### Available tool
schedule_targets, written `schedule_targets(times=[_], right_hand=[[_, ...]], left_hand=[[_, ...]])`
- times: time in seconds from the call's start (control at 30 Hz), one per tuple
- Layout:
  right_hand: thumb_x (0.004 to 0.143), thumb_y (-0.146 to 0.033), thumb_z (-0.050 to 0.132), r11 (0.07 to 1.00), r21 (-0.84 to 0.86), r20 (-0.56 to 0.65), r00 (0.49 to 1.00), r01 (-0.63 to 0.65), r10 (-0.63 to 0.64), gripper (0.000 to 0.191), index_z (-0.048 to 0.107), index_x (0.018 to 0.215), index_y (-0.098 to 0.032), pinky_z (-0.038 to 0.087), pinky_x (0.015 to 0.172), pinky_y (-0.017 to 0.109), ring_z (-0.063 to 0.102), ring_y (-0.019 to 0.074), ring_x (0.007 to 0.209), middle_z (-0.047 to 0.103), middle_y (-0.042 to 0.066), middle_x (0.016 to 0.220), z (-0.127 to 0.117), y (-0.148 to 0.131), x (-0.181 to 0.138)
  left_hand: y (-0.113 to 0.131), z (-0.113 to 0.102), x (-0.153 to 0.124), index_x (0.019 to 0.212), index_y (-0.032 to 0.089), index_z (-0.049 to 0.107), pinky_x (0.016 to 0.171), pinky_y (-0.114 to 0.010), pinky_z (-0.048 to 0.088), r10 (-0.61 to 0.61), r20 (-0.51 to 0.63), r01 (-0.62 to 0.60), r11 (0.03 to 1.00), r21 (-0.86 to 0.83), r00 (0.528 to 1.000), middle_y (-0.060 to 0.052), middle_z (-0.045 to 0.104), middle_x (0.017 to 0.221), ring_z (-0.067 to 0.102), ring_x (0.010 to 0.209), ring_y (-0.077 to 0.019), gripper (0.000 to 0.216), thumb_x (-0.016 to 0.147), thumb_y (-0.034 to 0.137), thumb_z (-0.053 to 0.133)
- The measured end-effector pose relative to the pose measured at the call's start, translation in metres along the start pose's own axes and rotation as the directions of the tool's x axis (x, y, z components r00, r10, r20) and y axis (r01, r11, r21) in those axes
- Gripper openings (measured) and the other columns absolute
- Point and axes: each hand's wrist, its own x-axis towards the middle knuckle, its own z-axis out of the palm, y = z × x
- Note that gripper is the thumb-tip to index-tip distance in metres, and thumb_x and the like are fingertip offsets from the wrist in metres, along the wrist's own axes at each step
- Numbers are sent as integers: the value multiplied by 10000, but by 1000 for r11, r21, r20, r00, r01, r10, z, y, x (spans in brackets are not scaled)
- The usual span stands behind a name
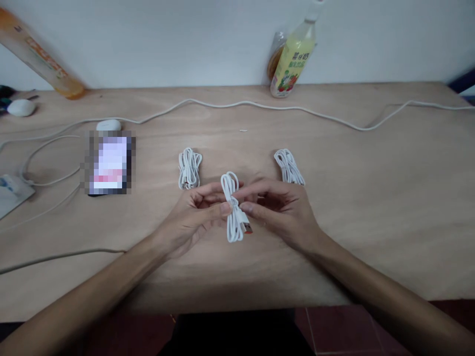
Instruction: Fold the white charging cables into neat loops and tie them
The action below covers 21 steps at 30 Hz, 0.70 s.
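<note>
A white USB cable [234, 232], coiled and cinched at its middle, is held up over the table between both hands. My left hand [196, 212] pinches the coil from the left, thumb across its front. From the right, my right hand [284, 207] grips it at the cinched middle with thumb and forefinger. The cable's USB plug, with an orange-red inside, points down to the right. Beyond my left hand lies a second coiled white cable [190, 165]; beyond my right hand lies a third coiled white cable [289, 165].
A phone [109, 163], blurred, lies left beside a white earbud case [109, 125]. A long white cord [241, 103] crosses the back of the wooden table [378, 198]. A yellow-labelled bottle [295, 59] and an orange drink bottle [44, 57] stand by the wall.
</note>
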Motion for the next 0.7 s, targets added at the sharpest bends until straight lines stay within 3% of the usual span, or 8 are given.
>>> schedule_targets(times=[0.23, 0.4, 0.7], right_hand=[[908, -144, 873, 997, -66, 14, 999, 39, -38, 207, 909, 1012, -319, 481, 663, 266, 646, 137, 778, 756, -4, 873, -1, -2, -2], [922, -190, 885, 990, -129, 14, 998, 58, -57, 163, 905, 1022, -318, 432, 603, 268, 609, 139, 744, 722, -2, 856, -1, -2, -3], [969, -174, 846, 967, -199, 15, 987, 158, -158, 162, 892, 1046, -309, 495, 672, 283, 645, 156, 810, 714, 6, 891, 1, 0, -4]], left_hand=[[2, 2, -1, 1052, 152, 879, 706, -212, 649, -89, 22, 90, 994, -61, 996, -1, 790, 749, 707, 628, -97, 375, 742, 286, 1041], [2, 3, -2, 995, 144, 864, 617, -185, 619, -138, 14, 139, 986, -92, 990, 4, 781, 737, 682, 595, -88, 370, 724, 311, 1051], [0, 8, -2, 882, 107, 843, 516, -138, 577, -189, 1, 183, 952, -243, 982, 18, 747, 665, 653, 538, -69, 363, 665, 274, 1082]])
